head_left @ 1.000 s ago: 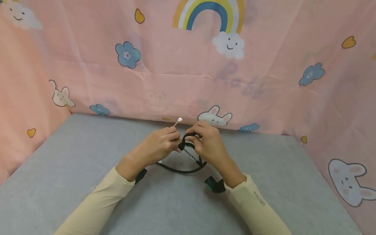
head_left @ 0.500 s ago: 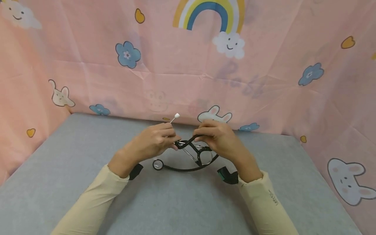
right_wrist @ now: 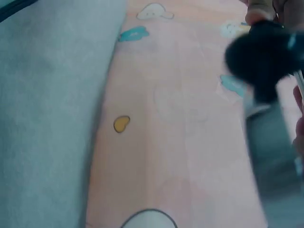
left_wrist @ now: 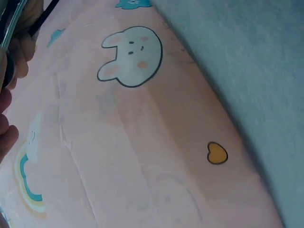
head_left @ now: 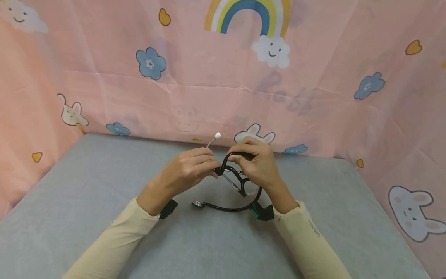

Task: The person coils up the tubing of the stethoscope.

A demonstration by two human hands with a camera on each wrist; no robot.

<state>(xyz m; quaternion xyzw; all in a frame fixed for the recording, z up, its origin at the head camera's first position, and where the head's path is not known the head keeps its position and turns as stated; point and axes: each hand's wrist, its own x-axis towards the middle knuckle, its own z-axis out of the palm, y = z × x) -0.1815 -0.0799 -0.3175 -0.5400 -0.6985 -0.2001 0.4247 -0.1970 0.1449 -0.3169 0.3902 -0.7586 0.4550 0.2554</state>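
A black stethoscope [head_left: 228, 210] hangs between both hands, above the grey table in the head view. My left hand [head_left: 188, 168] pinches its metal ear tubing near the black joint, and a white ear tip [head_left: 218, 135] sticks up beyond the fingers. My right hand [head_left: 258, 161] grips the black tubing, which bends in an arc toward the left hand. Below, the tubing curves down to the round chest piece [head_left: 198, 204]. Fingers and part of a metal tube [left_wrist: 14, 23] show at the left wrist view's edge. A blurred black part [right_wrist: 259, 59] fills the right wrist view's right side.
The grey table [head_left: 87, 217] spreads under the hands. Behind and beside it hangs a pink printed cloth [head_left: 209, 89] with rabbits, flowers and a rainbow. Dark straps with dark blocks [head_left: 263, 213] sit at the wrists.
My right hand first moved right, away from the left, then came back slightly with the tubing bent higher. The chest piece came out from behind the left hand and has turned edge-on.
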